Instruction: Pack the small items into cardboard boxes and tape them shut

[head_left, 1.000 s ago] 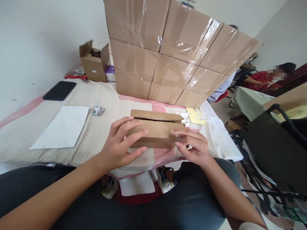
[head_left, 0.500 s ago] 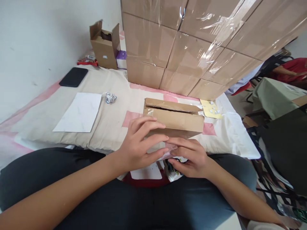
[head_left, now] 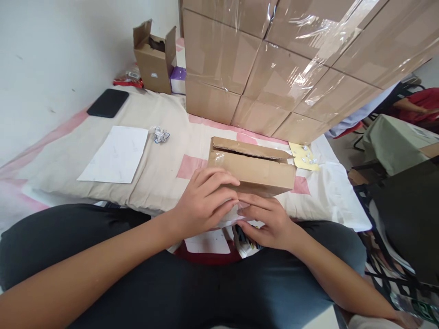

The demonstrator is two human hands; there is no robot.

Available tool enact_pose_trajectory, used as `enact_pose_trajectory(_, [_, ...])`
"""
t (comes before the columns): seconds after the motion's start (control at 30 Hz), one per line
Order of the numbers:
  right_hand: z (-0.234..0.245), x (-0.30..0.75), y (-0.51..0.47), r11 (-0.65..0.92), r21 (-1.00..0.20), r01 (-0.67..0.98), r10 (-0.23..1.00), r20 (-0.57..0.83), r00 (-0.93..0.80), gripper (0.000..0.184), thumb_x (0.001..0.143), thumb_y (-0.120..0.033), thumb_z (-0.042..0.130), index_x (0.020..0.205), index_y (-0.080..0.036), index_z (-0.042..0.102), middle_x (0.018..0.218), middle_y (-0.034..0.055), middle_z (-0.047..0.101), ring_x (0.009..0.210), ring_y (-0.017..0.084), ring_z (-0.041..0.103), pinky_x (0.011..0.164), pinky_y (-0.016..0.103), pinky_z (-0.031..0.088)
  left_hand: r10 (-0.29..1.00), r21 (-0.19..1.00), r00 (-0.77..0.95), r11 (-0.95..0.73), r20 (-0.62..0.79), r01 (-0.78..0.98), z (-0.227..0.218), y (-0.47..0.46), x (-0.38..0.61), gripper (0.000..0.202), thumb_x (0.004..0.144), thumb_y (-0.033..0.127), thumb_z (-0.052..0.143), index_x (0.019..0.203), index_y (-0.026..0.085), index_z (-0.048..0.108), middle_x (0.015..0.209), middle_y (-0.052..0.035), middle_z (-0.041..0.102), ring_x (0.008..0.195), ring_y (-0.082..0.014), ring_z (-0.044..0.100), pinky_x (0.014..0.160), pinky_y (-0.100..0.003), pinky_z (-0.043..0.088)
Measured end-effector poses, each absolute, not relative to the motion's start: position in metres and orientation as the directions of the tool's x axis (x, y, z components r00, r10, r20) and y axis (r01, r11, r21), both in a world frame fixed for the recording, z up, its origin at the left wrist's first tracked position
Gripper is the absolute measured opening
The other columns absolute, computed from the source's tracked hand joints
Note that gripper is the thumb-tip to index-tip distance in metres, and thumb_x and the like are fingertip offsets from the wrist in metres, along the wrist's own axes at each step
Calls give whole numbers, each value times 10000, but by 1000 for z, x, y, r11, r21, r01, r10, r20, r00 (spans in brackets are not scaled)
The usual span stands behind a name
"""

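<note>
A long, low, brown cardboard box (head_left: pixel 255 171) rests on a beige cloth with pink patches (head_left: pixel 164 169), and everything else can be placed from it. The 2 bare hands meet just off its near side, in front of its left half and middle. The left hand (head_left: pixel 207 198) has its fingers bent and their tips drawn close together, near the box's front edge. The right hand (head_left: pixel 265 219) faces it with the fingers loosely curled and the tips near those of the left. A faint, see-through strip (head_left: pixel 241 208), perhaps clear tape, shows between the 2 sets of fingertips; whether either hand grips it, I cannot tell.

As for progress, the box appears folded into shape, with its near top panel lying roughly level and a shiny piece of clear tape (head_left: pixel 219 158) at the left end of that panel. Closing looks unfinished: the narrow brown cardboard flap (head_left: pixel 250 147) along the far side stands raised, leaving a dark slit, and I see no tape across that gap.

Behind the box rises a stack of film-wrapped brown cartons (head_left: pixel 226 55), 3 rows of it in view. To the box's left lie a crumpled white-and-blue paper ball (head_left: pixel 161 135) and, farther out, a flat white sheet (head_left: pixel 113 155). Just beyond its right end is a yellow paper square (head_left: pixel 297 161) bearing small whitish bits.
</note>
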State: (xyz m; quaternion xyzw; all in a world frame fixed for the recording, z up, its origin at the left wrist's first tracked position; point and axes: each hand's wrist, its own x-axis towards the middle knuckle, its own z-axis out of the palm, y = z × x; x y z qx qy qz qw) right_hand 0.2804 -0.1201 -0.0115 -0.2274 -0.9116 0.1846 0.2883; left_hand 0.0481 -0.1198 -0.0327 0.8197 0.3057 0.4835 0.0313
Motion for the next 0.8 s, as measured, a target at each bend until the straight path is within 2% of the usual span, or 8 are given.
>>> enact_pose_trajectory(0.1, [-11, 279, -121, 726, -624, 290, 608, 384, -695, 94, 907, -135, 672, 963, -205, 644, 1303, 138, 700, 833, 131, 703, 551, 198, 516, 544, 373, 346, -811, 764, 452, -32, -120, 48, 101, 908, 125, 654, 971, 200, 629, 1168, -75, 685, 1158, -238, 561, 1032, -445, 481])
enact_pose_trajectory(0.17, [-10, 277, -121, 678, -679, 283, 640, 354, -682, 85, 911, -125, 659, 923, -207, 643, 1295, 128, 709, 730, 103, 666, 487, 189, 466, 544, 376, 343, -811, 766, 449, -32, -121, 49, 95, 915, 127, 646, 971, 201, 625, 1157, -72, 688, 1142, -234, 567, 1025, -439, 476])
enact_pose_trajectory(0.33, [-7, 274, -120, 646, -717, 264, 654, 340, -676, 86, 910, -117, 648, 883, -198, 655, 1258, 125, 730, 720, 109, 665, 529, 209, 493, 542, 372, 350, -814, 764, 446, -34, -121, 48, 100, 911, 129, 649, 979, 198, 628, 1150, -72, 691, 1137, -236, 580, 1017, -431, 466])
enact_pose_trajectory(0.53, [-7, 275, -122, 627, -738, 249, 660, 334, -673, 82, 910, -128, 652, 899, -201, 688, 1257, 118, 735, 738, 111, 690, 491, 198, 461, 493, 325, 382, -845, 782, 426, -35, -120, 46, 115, 916, 130, 658, 1001, 192, 612, 1115, -72, 693, 1096, -227, 575, 975, -425, 466])
enact_pose_trajectory(0.6, [-8, 276, -122, 623, -741, 251, 662, 328, -674, 86, 915, -139, 649, 917, -204, 706, 1259, 115, 737, 763, 118, 705, 494, 197, 469, 490, 322, 385, -847, 782, 423, -35, -121, 45, 96, 926, 141, 651, 993, 196, 610, 1097, -67, 692, 1082, -218, 574, 965, -419, 469])
enact_pose_trajectory(0.8, [-11, 286, -115, 523, -797, 304, 759, 272, -591, 140, 923, -177, 670, 1047, -212, 724, 1347, 130, 697, 646, 102, 682, 543, 227, 526, 475, 337, 386, -864, 790, 374, -29, -123, 44, 118, 907, 125, 663, 994, 180, 604, 1099, -83, 670, 1075, -224, 577, 968, -429, 476])
